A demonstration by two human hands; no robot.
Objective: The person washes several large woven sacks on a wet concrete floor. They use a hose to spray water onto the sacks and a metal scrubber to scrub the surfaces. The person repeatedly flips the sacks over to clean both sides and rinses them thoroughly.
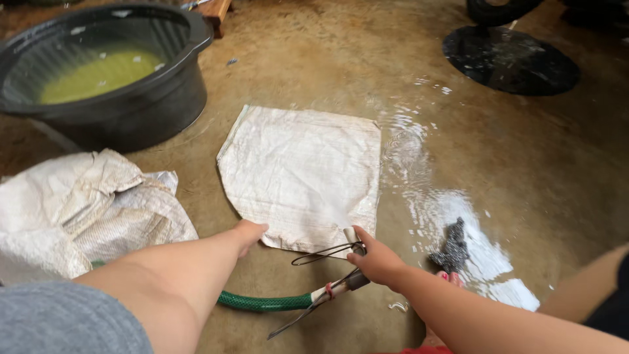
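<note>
Right hand [379, 262] clenched around green hose [265, 302] at its nozzle end, spraying onto white woven sack [301, 177] lying flat on wet concrete floor [524, 164]. Left hand [249, 233] presses sack's near edge; fingers hidden, probably closed. Sack looks soft, limp, heavier when soaked, slippery; best gripped at an edge or corner.

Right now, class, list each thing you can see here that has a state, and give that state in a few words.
Flat woven sack: spread out on the wet floor, water sprayed on its near edge.
Green hose: running, nozzle aimed at the sack.
Right hand: closed around the hose end.
Left hand: pressed on the sack's near edge.
Black tub: upright, partly filled with yellow-green liquid.
Crumpled sacks: heaped.
Concrete floor: wet.
</note>
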